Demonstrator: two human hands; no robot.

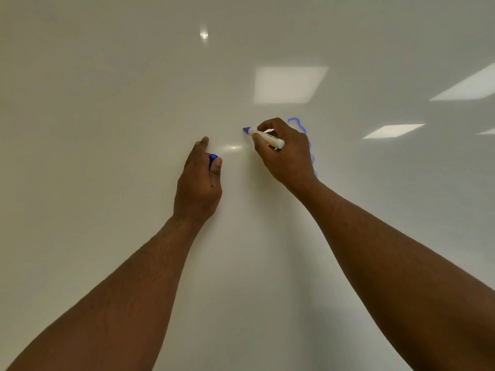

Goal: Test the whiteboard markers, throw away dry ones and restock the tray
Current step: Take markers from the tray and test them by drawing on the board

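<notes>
a glossy whiteboard (107,129) fills the whole view, with both bare forearms reaching up to it from the bottom edge. on the left, the left hand (199,180) is raised against the board, its fingers curled in a closed grip round a blue cap (213,158), which peeks out between thumb and fingers; the forefinger points up toward the board. just to the right, apart from it, the right hand (285,153) pinches an uncapped white marker (266,137) in a writing grip, the barrel slanting up and left so its blue tip (246,129) meets the board surface. right of that hand a wavy blue line (297,121) runs down the board, partly hidden behind the knuckles. further right, pale ceiling-light reflections (290,84) lie across the board.
</notes>
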